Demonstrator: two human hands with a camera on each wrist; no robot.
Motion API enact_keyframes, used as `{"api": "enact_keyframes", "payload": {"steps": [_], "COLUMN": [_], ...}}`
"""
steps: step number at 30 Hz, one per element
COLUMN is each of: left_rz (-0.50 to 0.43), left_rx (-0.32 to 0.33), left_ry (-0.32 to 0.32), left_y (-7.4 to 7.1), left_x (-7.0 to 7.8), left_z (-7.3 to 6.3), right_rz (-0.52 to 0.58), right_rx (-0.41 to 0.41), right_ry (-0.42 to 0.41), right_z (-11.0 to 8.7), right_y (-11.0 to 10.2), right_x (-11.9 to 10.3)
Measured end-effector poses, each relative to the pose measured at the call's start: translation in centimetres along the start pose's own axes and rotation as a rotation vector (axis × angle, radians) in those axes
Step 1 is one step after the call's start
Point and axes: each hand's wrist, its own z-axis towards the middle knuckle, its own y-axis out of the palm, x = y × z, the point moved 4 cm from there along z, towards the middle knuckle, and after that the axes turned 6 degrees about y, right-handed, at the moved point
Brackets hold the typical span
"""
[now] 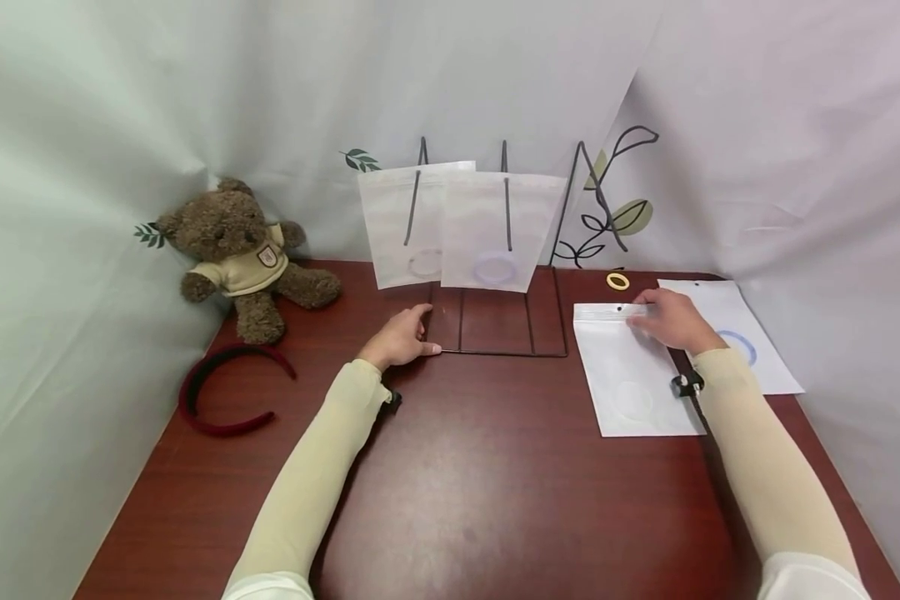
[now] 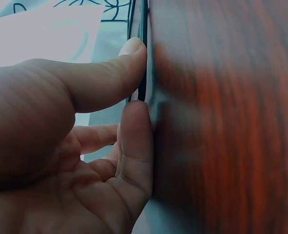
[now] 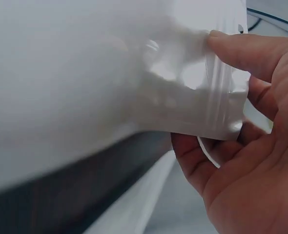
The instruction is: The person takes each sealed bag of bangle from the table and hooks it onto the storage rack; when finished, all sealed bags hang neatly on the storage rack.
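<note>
White zip pouch [image 1: 607, 367] lies right of center in the frame, its zip end toward the top, a pale ring showing faintly through its lower part. The right hand [image 1: 671, 321] has its grip closed on the upper right edge, thumb on top, fingers beneath. Its left edge is just beside the near right corner of the black wire rack [image 1: 495, 353]. At that rack's near left corner the left hand [image 1: 401, 336] pinches the rod, grip nearly closed, thumb against the wire. Two hanging pouches [image 1: 487, 208] overlap on the rack's hooks at upper center, each with a ring showing through. A yellow ring [image 1: 618, 282] sits near the tabletop's far edge, above the pouch. Another pouch [image 1: 776, 362], partly behind the right hand and sleeve, reaches the white cloth [image 1: 855, 208] at right. A brown bear [image 1: 221, 225] leans at upper left, a dark red headband [image 1: 195, 387] below it. Between the forearms, a broad stretch of tabletop [image 1: 495, 483] runs to the frame's lower edge
</note>
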Motion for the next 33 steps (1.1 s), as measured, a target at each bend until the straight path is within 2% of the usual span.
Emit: {"api": "enact_keyframes", "payload": {"steps": [9,16,24,33], "left_rz": [0.006,0.001,-0.036,-0.165], "left_rx": [0.008,-0.001,0.007,0.031], "left_ry": [-0.005,0.004,-0.003,-0.012], "left_y": [-0.5,-0.3,-0.3,-0.1], "left_x": [-0.1,-0.1,-0.2,-1.0], "left_z": [0.1,0.1,0.1,0.4], "right_rz": [0.056,0.132,0.146,0.206], "right_rx": [0.145,0.212,0.345,0.457], "right_ry": [-0.069,-0.065,-0.237,-0.4], "right_z": [-2.6,-5.4,-8.6,-11.8], "right_y": [-2.3,-4.4,-7.0,-9.7], "right_x": [-2.6,-4.9,-8.1,-11.6]}}
